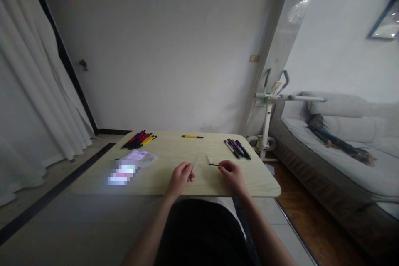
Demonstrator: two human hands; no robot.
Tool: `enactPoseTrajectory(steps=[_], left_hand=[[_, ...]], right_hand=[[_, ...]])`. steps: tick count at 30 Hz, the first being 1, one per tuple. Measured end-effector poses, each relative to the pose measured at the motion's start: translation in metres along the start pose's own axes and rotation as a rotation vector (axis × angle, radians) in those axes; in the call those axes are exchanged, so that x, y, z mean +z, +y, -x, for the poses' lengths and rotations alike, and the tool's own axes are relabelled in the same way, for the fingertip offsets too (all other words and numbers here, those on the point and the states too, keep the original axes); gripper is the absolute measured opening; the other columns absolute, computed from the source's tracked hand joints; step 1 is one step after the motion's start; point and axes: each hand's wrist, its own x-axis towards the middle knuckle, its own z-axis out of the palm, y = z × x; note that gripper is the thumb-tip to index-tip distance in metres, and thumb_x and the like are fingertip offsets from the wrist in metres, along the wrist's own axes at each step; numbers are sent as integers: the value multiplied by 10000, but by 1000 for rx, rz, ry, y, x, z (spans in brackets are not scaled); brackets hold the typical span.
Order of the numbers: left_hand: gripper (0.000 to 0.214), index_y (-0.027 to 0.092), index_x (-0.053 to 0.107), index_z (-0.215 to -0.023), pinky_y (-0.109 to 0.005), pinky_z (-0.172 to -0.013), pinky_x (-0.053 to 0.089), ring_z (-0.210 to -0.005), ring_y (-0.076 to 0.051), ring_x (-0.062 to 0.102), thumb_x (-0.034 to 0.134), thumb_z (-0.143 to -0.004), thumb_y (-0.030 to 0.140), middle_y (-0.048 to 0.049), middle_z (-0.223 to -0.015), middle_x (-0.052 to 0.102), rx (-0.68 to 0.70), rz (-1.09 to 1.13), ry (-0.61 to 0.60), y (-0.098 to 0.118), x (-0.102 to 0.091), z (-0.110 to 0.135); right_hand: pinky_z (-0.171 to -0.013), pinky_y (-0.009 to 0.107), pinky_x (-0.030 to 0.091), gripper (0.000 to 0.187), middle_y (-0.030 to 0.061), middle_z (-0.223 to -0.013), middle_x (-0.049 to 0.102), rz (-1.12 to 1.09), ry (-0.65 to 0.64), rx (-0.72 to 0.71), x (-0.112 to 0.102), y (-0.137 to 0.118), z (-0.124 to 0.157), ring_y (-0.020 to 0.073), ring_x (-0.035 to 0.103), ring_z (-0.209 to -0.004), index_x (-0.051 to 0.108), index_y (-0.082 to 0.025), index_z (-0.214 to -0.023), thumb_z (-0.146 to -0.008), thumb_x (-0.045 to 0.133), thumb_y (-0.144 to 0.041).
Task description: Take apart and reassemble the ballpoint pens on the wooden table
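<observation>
left hand [181, 178]: curled loosely over the near part of the table, fingertips pinched on a clear pen barrel [195, 161] that pokes up and away from the knuckles

right hand [232, 174]: also closed in a pinch, holding a thin dark refill [213, 164] by one end. The free end points left toward the barrel, and the two tips are close but apart

small white piece [208, 158]: lies on the wood just behind the refill. It's too small to tell what it is

table [264, 181]: pale wood with rounded corners. Both wrists cross the near edge, and the right hand is nearer the right-hand corner

open room: there's bare wood between the hands and the yellow pen [193, 136], which lies alone near the far edge

left pen pile [140, 139]: red, black and yellow pens fanned out at the far left corner, well apart from the hands

right pen group [237, 148]: dark and blue pens in a slanted bunch close to the right edge, just beyond the right hand

paper packet [141, 157]: lies flat to the left of the left hand, with a blurred patch beside it
</observation>
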Motion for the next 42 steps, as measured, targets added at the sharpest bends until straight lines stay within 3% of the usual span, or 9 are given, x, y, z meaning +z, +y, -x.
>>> enactPoseTrajectory(steps=[8, 17, 25, 32, 37, 42], left_hand=[[270, 152, 519, -720, -210, -485, 389, -509, -107, 509, 442, -768, 406, 3, -577, 540, 22, -26, -6, 0, 0, 1], [270, 144, 559, -711, -209, -495, 398, -512, -104, 501, 483, -745, 401, 5, -575, 535, 58, -71, -33, -3, 0, 0], [290, 132, 605, -777, -204, -493, 401, -510, -101, 494, 494, -738, 397, -14, -612, 556, 71, -110, -9, -7, 0, -1], [309, 135, 619, -803, -201, -490, 390, -513, -100, 490, 483, -743, 406, -13, -619, 554, 97, -130, -15, -10, 0, -2], [302, 136, 607, -783, -199, -495, 386, -518, -98, 484, 470, -753, 404, -11, -618, 542, 108, -140, -23, -11, 0, -1], [325, 133, 613, -815, -205, -497, 389, -521, -105, 490, 470, -747, 416, -18, -623, 552, 96, -137, -20, -10, 1, 0]], right_hand=[[-565, 267, 417, 313, 70, -727, 629, -153, 47, 77, -5, 6, -2, 180, 547, -657, 645, -144, -798, -642, 602, -412], [-487, 219, 353, 286, 11, -580, 544, -312, 88, 160, -9, 3, 0, 106, 456, -523, 632, -139, -775, -658, 620, -399], [-509, 221, 396, 230, 7, -605, 558, -761, 148, 274, -3, -2, -1, 96, 496, -534, 612, -156, -736, -620, 671, -346], [-492, 199, 411, 204, -12, -612, 545, -918, 201, 274, 0, -7, -2, 77, 494, -532, 597, -164, -709, -596, 700, -300], [-496, 197, 415, 213, -9, -649, 552, -936, 183, 278, -2, -5, -3, 71, 487, -533, 588, -166, -708, -589, 706, -297], [-511, 233, 419, 229, 12, -641, 559, -813, 158, 262, -1, -4, -2, 102, 496, -544, 581, -172, -743, -628, 669, -349]])
